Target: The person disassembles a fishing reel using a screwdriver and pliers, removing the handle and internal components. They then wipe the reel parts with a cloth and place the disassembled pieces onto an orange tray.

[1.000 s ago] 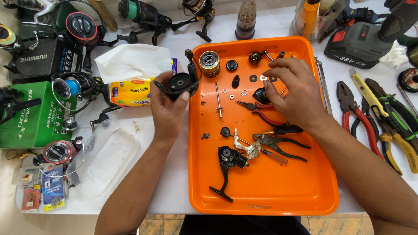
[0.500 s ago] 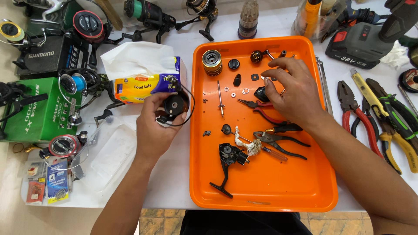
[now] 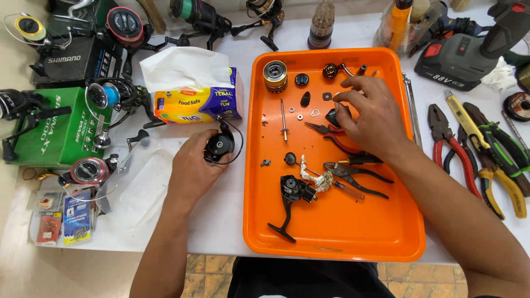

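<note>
- Since a moment ago the left hand has drawn back from the orange tray and carried the black reel rotor down onto the white table, just left of the tray's edge; the right hand has stayed over the tray's upper middle.
- Hard to make out: the small black part under the right fingertips is mostly covered by the hand, so its shape is unclear. Both forearms run out of the bottom of the picture.
- The left hand is curled around the rotor, fingers wrapped on its left side, its thin wire bail looping out to the right.
- The right hand is partly closed, fingertips pinched down and touching the small black part beside the red-handled pliers.
- In the tray lie a gold spool, a thin metal shaft, small washers, a black reel body with handle and black pliers.
- A tissue pack sits just above the left hand.
</note>
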